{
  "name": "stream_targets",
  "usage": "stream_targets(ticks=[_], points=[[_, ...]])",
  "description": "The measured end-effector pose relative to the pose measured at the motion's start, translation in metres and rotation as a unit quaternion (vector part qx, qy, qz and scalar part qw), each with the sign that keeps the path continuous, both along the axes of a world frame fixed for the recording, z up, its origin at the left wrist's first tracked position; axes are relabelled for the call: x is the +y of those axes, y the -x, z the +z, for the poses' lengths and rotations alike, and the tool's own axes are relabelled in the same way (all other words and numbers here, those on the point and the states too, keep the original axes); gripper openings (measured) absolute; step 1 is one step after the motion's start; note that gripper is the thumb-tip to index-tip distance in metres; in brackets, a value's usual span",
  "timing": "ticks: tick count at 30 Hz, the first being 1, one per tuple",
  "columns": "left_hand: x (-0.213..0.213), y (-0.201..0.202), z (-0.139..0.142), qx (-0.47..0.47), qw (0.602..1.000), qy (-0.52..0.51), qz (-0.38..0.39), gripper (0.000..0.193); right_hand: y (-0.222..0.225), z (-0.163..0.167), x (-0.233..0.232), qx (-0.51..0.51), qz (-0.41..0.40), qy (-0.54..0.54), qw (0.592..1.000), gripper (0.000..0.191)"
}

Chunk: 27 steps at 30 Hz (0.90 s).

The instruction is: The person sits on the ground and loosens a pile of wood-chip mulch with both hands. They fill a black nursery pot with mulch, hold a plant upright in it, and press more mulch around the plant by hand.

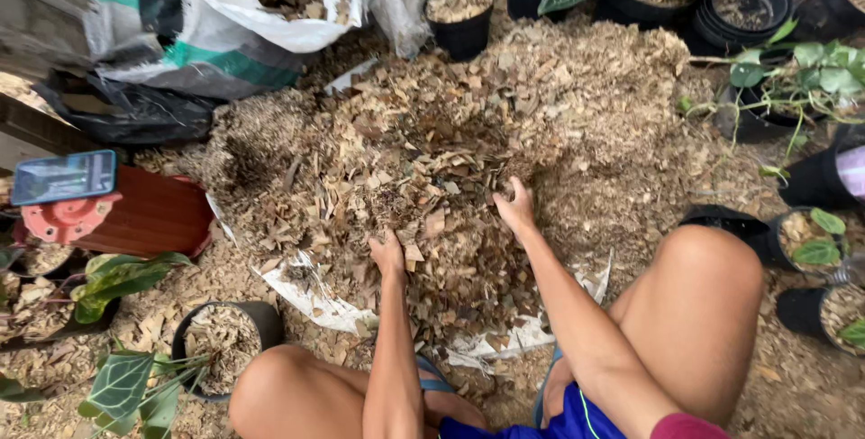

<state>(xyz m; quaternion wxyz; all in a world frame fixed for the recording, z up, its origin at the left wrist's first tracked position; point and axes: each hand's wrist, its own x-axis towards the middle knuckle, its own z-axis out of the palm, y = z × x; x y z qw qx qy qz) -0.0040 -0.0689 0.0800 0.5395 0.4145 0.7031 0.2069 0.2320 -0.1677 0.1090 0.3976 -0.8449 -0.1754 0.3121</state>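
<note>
Both hands, left hand (388, 254) and right hand (517, 208), are dug into the near side of the big chip pile (450, 141) on the floor, fingers buried so can't tell their grip, mix looks half blended, near-left pot (225, 335) already full.

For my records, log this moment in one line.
left hand: dug into brown wood-chip pile | right hand: same | black plastic pot: beside left knee

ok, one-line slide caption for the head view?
Left hand and right hand dig into a pile of wood chips, black pots around.
</note>
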Motion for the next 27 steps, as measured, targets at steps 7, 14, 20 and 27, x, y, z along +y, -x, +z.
stream_targets(ticks=[7,14,20,27], points=[[0.032,-0.006,0.056,-0.02,0.973,-0.175,-0.147,0.088,0.025,0.076,0.026,0.023,0.185,-0.237,0.954,0.063],[0.02,0.007,0.076,0.089,0.982,-0.163,-0.029,0.089,0.006,0.09,0.023,0.006,0.002,-0.146,0.989,0.071],[-0.002,0.018,0.024,0.065,0.995,-0.045,0.054,0.078,-0.016,0.023,-0.012,-0.088,-0.121,0.013,0.989,0.095],[-0.01,-0.007,-0.008,0.24,0.943,-0.151,-0.177,0.05,-0.019,0.018,0.047,0.142,0.049,-0.023,0.988,0.106]])
